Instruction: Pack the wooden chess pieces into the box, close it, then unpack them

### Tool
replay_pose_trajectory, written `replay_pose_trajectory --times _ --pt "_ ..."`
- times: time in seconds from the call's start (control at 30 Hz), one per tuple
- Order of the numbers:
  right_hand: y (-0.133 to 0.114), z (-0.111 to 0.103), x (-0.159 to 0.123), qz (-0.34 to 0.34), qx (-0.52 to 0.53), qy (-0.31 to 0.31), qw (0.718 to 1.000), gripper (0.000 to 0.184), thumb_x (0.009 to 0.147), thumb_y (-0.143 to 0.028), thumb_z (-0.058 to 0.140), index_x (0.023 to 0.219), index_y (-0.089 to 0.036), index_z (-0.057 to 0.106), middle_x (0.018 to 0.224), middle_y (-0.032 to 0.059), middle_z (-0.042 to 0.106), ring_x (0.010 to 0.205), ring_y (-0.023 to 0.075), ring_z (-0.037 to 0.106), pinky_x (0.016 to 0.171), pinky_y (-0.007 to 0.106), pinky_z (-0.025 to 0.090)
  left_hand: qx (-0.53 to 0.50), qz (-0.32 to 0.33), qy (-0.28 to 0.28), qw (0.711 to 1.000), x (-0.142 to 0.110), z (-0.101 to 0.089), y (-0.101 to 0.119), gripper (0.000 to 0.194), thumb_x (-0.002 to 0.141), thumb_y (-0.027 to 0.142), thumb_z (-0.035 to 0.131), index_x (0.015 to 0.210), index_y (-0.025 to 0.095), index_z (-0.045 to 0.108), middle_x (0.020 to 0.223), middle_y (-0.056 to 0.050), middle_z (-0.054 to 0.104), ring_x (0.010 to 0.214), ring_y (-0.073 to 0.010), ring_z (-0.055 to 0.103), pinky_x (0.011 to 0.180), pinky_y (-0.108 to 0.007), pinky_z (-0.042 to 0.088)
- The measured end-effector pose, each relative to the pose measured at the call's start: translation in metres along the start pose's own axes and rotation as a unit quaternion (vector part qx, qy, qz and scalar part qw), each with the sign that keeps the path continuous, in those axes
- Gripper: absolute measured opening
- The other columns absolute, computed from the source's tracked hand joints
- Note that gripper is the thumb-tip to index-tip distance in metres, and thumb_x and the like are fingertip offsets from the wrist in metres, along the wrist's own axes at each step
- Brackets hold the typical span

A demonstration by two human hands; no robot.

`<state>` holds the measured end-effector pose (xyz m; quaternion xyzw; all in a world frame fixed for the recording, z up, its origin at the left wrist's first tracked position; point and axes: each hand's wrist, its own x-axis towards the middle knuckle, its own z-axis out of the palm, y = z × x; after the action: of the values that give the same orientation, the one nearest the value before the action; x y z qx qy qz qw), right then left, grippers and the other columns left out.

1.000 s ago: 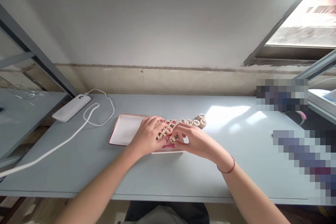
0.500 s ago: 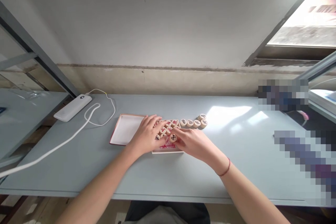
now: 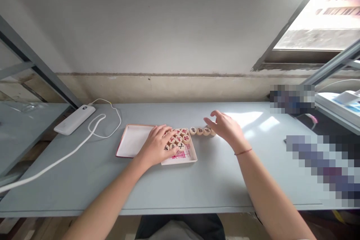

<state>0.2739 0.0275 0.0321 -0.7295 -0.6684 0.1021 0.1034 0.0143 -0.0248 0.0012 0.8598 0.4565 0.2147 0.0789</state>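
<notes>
Leaving the box [image 3: 193, 155] — right hand [image 3: 226, 125], now by loose pieces [image 3: 200, 131].

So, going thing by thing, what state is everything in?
Box: open, partly filled
Lid: off, inside facing up
Pieces inside: visible ones lie characters up
Pieces outside: lined up, visible characters up
Left hand: spread over the box's left side
Right hand: fingers apart, near the outside pieces
Power bank: lying flat
White cable: loosely curved

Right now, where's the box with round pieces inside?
In the head view, the box sits below center, partly under the left hand, with a white tray on its left and loose pieces on its right.
</notes>
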Motion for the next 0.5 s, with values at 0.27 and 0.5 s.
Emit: replay_pose_trajectory --times 0.27,0.5 --pt "0.009 0.002 0.033 0.029 -0.068 -0.156 0.985 0.032 0.079 -0.041 0.051 0.097 -0.017 0.063 0.082 0.0122 0.068 0.072 0.0248 0.061 0.055 0.029 0.038 0.000 0.003 0.010 1.000 -0.003 -0.004 -0.002 0.045 0.081 0.041 0.060 0.121 0.020 0.058 0.123 -0.009 0.057 0.120 -0.0279 0.046 0.103 -0.046 0.038" --pt "-0.007 0.004 -0.003 -0.166 0.138 0.004 0.976 0.031 0.093 -0.044 0.035 0.099 -0.020 0.055 0.069 0.0031 0.063 0.059 0.0164 0.056 0.056 0.025 0.038 -0.021 0.015 0.037 0.999 0.005 -0.009 0.005 0.040 0.087 0.035 0.056 0.124 0.022 0.054 0.122 -0.009 0.058 0.115 -0.0249 0.052 0.099 -0.043 0.043"
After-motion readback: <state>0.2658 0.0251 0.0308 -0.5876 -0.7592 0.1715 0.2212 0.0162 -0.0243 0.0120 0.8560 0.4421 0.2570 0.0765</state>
